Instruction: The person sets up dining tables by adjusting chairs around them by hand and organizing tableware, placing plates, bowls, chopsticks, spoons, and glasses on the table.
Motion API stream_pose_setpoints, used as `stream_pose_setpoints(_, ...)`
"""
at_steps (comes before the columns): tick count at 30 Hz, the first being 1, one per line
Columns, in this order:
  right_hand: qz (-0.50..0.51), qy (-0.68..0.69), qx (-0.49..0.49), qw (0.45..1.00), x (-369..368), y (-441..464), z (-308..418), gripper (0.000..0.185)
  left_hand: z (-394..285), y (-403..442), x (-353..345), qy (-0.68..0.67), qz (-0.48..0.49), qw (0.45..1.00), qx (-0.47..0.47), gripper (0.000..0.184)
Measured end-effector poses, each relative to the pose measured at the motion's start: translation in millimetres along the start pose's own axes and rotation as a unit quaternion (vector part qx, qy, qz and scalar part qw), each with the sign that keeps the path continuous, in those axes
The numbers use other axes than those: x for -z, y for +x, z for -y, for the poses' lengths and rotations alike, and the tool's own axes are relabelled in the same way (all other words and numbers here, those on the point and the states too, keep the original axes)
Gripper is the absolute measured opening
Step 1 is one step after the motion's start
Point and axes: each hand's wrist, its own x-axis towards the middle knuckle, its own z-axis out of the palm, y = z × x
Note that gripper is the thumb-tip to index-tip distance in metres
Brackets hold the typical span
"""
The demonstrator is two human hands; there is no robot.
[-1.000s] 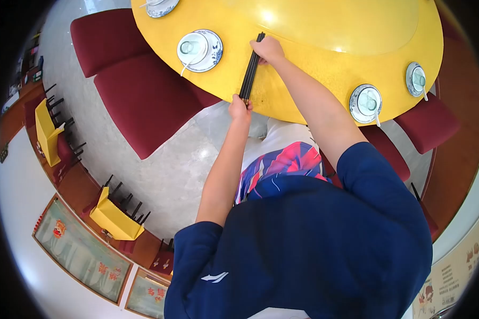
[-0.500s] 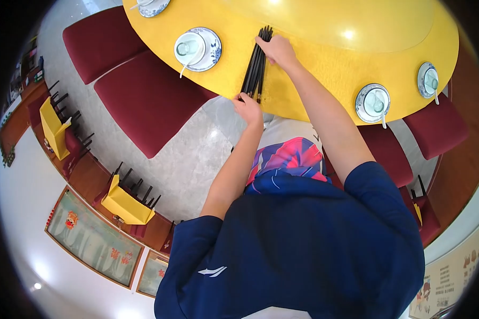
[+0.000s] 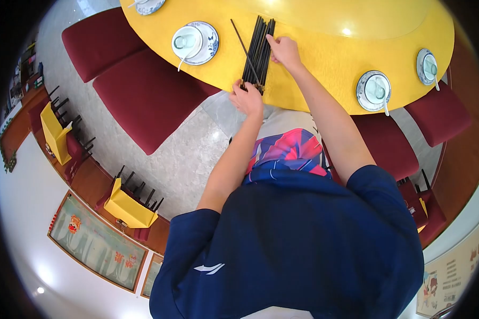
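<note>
Now, head view: black chopsticks (image 3: pixel 257 50) fan wider on the yellow table (image 3: pixel 330 64) than a sec ago, one askew, so the bunch is looser. L hand (image 3: pixel 247 99) at near ends, R hand (image 3: pixel 286 51) at right edge, both half-curled; can't tell grip. Dish sets (image 3: pixel 205 47), red chairs (image 3: pixel 143 101), grey floor (image 3: pixel 189 138).

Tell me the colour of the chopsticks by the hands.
The chopsticks look mostly black, seen best in the head view.

The shirt (image 3: pixel 303 242) bears a white logo (image 3: pixel 214 269) (all lettering is illegible).
</note>
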Motion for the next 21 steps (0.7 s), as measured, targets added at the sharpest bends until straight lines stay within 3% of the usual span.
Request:
stream_pose_setpoints(1, -0.001, 0.000, 0.002, 1.000, -1, -5, -2, 0.059, 2, 5, 5, -0.002, 0.000, 1.000, -0.001, 0.039)
stream_pose_setpoints(2, 0.003, -0.024, 0.006, 1.000, 0, -10, -4, 0.059, 2, 14, 9, 0.003, -0.038, 0.983, -0.181, 0.041)
stream_pose_setpoints(3, 0.008, -0.049, 0.010, 0.999, 2, -13, -7, 0.059, 2, 22, 6, 0.007, -0.076, 0.932, -0.355, 0.043)
stream_pose_setpoints(4, 0.006, -0.051, 0.012, 0.999, 1, -19, -6, 0.059, -2, 33, 7, -0.017, -0.062, 0.917, -0.394, 0.050)
stream_pose_setpoints(7, 0.004, -0.124, 0.010, 0.992, -1, -40, -5, 0.058, -18, 63, 6, -0.025, 0.012, 0.936, -0.352, 0.052)
stream_pose_setpoints(10, 0.034, -0.091, -0.044, 0.994, -3, -53, -8, 0.057, -27, 90, 1, 0.057, 0.045, 0.919, -0.388, 0.049)
stream_pose_setpoints(14, 0.010, -0.078, -0.052, 0.996, -23, -64, -22, 0.053, -27, 109, 5, 0.026, 0.142, 0.903, -0.404, 0.042)
stream_pose_setpoints(16, -0.107, -0.137, 0.017, 0.985, -34, -67, -27, 0.051, -19, 112, 9, -0.012, 0.172, 0.886, -0.431, 0.040)
stream_pose_setpoints(17, -0.112, -0.149, 0.021, 0.982, -31, -68, -29, 0.051, -17, 113, 10, -0.027, 0.171, 0.886, -0.429, 0.040)
stream_pose_setpoints(19, -0.118, -0.087, 0.011, 0.989, -8, -106, 7, 0.050, -1, 114, 13, -0.046, 0.181, 0.882, -0.433, 0.039)
stream_pose_setpoints(20, -0.088, 0.042, -0.017, 0.995, 15, -137, 42, 0.044, 8, 119, 7, -0.052, 0.150, 0.868, -0.470, 0.042)
stream_pose_setpoints(21, -0.137, 0.112, 0.075, 0.981, 40, -179, 84, 0.038, 16, 124, 3, -0.081, 0.138, 0.858, -0.488, 0.041)
